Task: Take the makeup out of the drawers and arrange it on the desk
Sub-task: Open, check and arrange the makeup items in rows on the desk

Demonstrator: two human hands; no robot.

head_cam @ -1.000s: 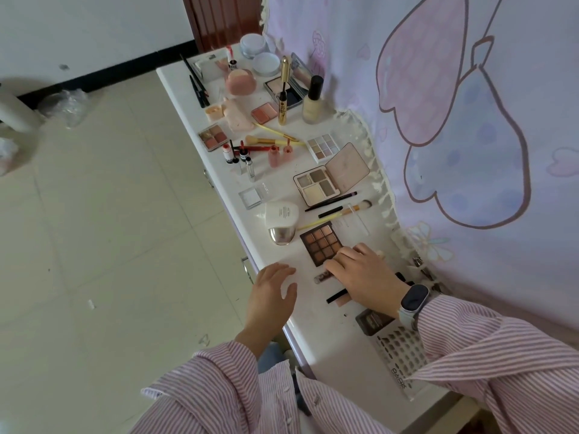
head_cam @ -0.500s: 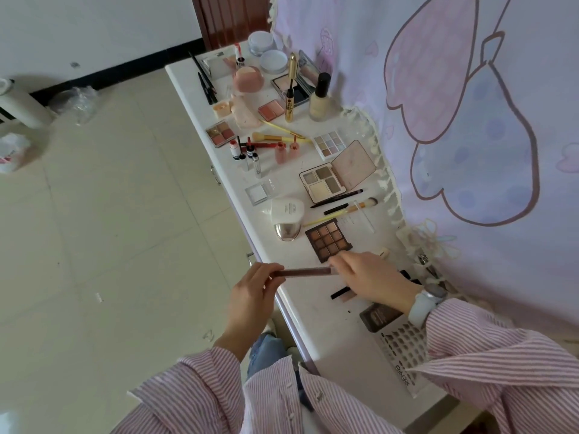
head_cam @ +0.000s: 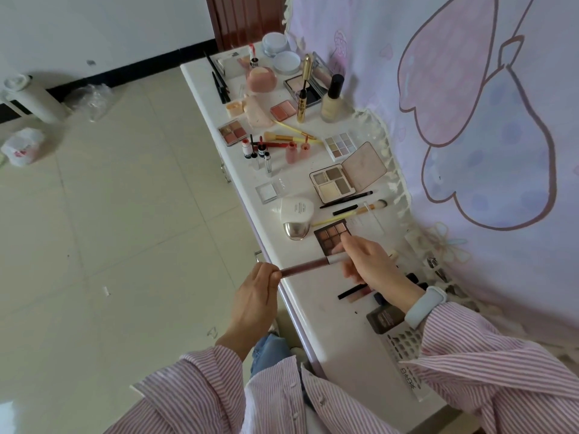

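Mauve lip gloss tube (head_cam: 305, 267) that lay on the tabletop (head_cam: 316, 302) a second ago is now lifted between both grips, left hand (head_cam: 255, 297) pinching its base, right hand (head_cam: 369, 266) its silvery cap (ready, I judge, for placing among the arranged makeup).

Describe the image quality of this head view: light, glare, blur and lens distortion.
Head view: soft, even daylight with faint shadows; a bright highlight sits on the metallic cap of the white tube. The right hand is slightly motion-blurred at the fingers, while the left hand and the lip gloss tube they hold look sharper. Wide-angle distortion bends the desk edge and floor tile lines.
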